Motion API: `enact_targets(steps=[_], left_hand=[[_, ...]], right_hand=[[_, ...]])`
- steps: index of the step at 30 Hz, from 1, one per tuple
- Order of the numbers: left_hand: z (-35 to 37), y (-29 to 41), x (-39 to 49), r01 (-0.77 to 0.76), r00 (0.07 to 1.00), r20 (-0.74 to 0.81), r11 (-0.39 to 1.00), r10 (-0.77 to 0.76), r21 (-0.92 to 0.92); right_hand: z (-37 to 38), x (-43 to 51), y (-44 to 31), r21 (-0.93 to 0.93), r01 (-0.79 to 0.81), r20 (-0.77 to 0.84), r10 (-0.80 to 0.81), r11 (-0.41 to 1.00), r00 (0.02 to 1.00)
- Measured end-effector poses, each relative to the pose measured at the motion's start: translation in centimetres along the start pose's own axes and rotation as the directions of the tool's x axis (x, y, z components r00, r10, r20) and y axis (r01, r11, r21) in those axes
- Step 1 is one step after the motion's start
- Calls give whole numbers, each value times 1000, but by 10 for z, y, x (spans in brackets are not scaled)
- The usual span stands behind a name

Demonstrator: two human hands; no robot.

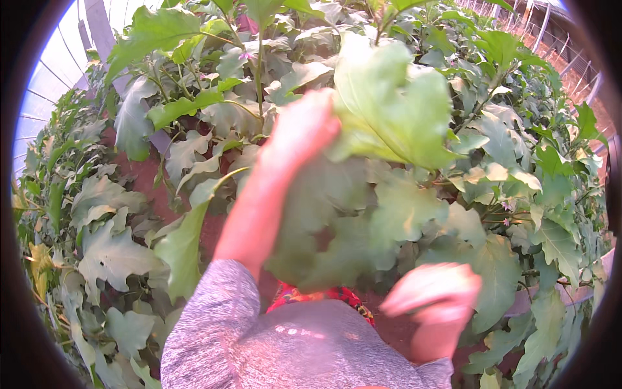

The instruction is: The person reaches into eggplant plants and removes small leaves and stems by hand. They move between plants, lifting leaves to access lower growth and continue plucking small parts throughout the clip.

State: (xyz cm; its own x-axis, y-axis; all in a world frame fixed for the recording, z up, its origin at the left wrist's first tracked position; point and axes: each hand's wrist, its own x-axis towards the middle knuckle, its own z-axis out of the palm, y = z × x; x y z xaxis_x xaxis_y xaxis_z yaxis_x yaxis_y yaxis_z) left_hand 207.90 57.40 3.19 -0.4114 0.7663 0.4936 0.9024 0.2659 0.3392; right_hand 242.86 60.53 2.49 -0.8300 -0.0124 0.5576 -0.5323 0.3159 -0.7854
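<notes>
My left hand reaches forward among tall leafy plants with purple flowers, which look like eggplants. Its fingers are blurred and lie against a large bright green leaf; whether they grip it or its stalk I cannot tell. My right hand is low on the right, near my waist, beside a broad green leaf. Motion blurs it, its fingers look curled, and what it may hold cannot be made out. Large blurred leaves hang between my two arms, above red patterned cloth at my waist.
Dense foliage stands on both sides, with a drooping leaf close to my left forearm. Reddish soil shows between plants at left. Translucent sheeting with thin ribs curves along the upper left. Posts stand at the upper right.
</notes>
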Motion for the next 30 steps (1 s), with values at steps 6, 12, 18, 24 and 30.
enact_targets(steps=[6, 12, 18, 24, 30], left_hand=[[115, 31, -93, -101, 995, -48, 743, 93, -662], [219, 3, -113, -71, 960, 207, 880, 188, -469], [246, -74, -122, 36, 952, 286, 891, 107, -452], [190, -122, -98, -177, 984, -40, 963, 172, -201], [205, -150, -80, -146, 973, -211, 954, 91, -261]], right_hand=[[-32, 166, -50, -723, -473, -468, 147, 504, 871], [-38, 304, 74, -889, -448, -292, 874, -97, 389], [2, 192, 211, -613, -727, -287, 770, 310, 570], [-3, 43, 201, -695, -690, -143, 903, 201, 406], [-53, -57, 216, -429, -876, -343, 937, -222, -69]])
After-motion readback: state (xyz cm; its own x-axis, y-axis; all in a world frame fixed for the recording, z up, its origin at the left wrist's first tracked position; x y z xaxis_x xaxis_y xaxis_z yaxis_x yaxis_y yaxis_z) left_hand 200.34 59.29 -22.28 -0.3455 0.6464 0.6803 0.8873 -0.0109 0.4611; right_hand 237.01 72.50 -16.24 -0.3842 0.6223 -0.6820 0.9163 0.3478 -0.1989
